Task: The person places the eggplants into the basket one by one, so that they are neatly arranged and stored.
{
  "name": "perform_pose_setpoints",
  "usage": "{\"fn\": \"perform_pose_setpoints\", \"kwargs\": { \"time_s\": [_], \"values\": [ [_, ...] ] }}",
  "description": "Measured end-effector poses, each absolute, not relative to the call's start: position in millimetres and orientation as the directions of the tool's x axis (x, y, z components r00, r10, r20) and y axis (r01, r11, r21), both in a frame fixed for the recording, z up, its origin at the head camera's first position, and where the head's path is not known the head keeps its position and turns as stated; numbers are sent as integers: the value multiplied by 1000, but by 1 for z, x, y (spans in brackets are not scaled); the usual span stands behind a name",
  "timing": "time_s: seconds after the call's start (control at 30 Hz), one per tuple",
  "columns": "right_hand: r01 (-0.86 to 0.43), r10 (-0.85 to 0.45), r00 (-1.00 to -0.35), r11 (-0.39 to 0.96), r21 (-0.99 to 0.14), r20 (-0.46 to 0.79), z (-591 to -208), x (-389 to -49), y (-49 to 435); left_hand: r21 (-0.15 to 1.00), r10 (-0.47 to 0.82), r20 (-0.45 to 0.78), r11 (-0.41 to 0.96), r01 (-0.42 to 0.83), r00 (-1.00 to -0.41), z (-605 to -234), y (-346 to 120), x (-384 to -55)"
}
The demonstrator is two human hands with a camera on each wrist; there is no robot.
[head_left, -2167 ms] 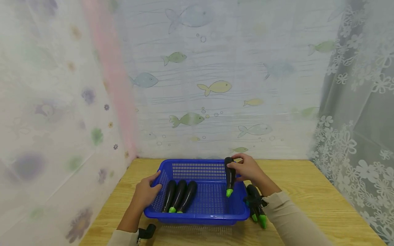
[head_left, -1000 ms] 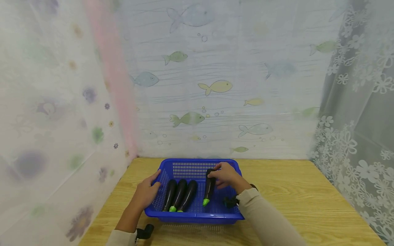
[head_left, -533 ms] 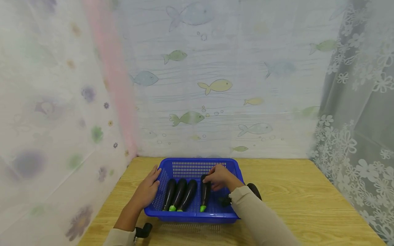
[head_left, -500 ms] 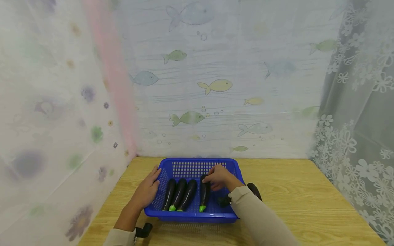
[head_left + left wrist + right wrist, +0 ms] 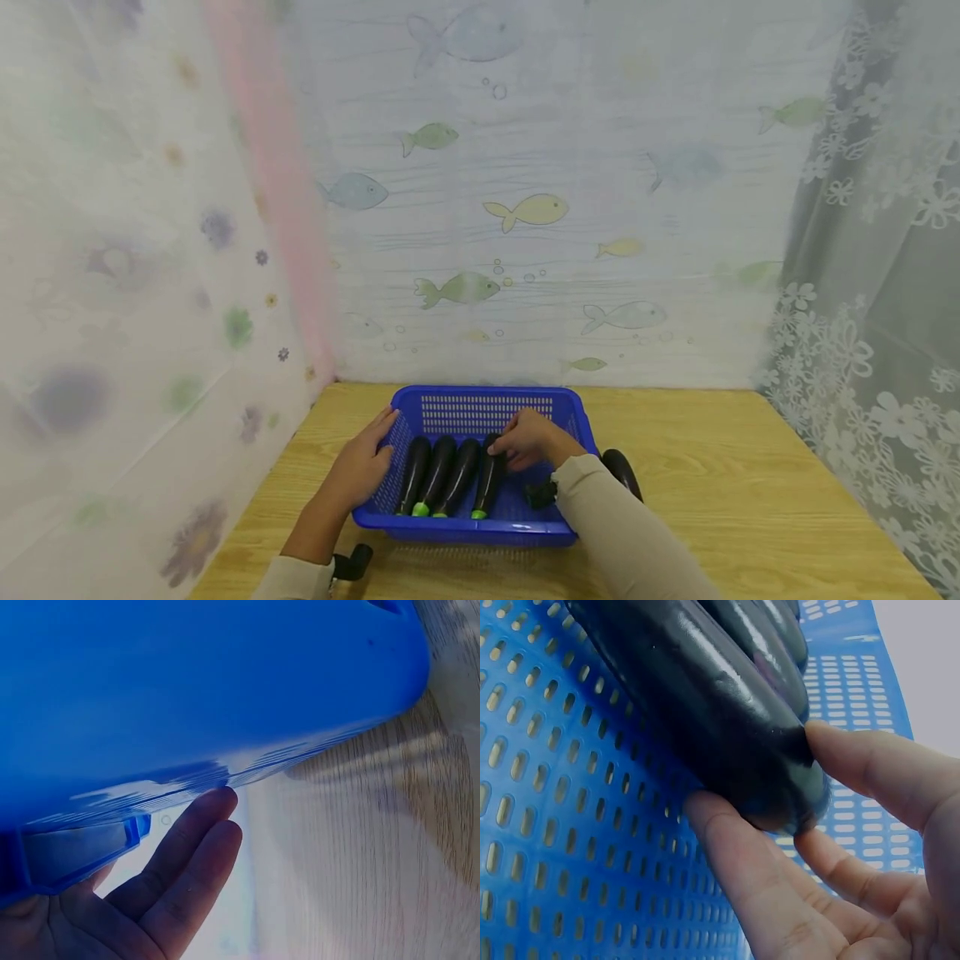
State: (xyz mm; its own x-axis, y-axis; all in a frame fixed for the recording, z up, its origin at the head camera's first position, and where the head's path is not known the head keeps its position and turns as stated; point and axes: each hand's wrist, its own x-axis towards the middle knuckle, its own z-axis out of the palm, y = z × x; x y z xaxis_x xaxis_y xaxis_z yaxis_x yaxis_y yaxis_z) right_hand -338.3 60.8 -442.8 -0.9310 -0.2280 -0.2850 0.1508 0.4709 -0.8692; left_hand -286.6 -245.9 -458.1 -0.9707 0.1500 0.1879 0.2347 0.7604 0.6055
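A dark, glossy eggplant (image 5: 489,483) with a green stem end slants in the blue plastic basket (image 5: 517,527). My right hand (image 5: 525,437) pinches its rounded far end; the right wrist view shows the thumb and fingertips around that eggplant (image 5: 727,705). Just left of it lie three more eggplants (image 5: 437,475) side by side. At the basket's left side my left hand (image 5: 360,467) holds the rim, thumb on top. Two of its fingers (image 5: 199,877) reach beneath the rim against the outer wall in the left wrist view.
Another eggplant (image 5: 621,471) lies on the wooden table (image 5: 735,483) right of the basket, partly behind the right sleeve (image 5: 622,525). Behind the table hangs a fish-patterned sheet (image 5: 525,333). Wrist cameras (image 5: 352,562) are strapped to both arms.
The right hand has carried the eggplant leftward from above the basket's right side and lowered it beside the other three. The left hand has stayed at the rim.
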Motion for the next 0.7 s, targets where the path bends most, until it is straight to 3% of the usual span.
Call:
{"fn": "perform_pose_setpoints", "kwargs": {
  "time_s": [0.7],
  "values": [
    [169, -224, -925, 483, -859, -308, -448, -340, 61, 558, 151, 170, 799, 222, -974, -455, -240, -289]
  ]
}}
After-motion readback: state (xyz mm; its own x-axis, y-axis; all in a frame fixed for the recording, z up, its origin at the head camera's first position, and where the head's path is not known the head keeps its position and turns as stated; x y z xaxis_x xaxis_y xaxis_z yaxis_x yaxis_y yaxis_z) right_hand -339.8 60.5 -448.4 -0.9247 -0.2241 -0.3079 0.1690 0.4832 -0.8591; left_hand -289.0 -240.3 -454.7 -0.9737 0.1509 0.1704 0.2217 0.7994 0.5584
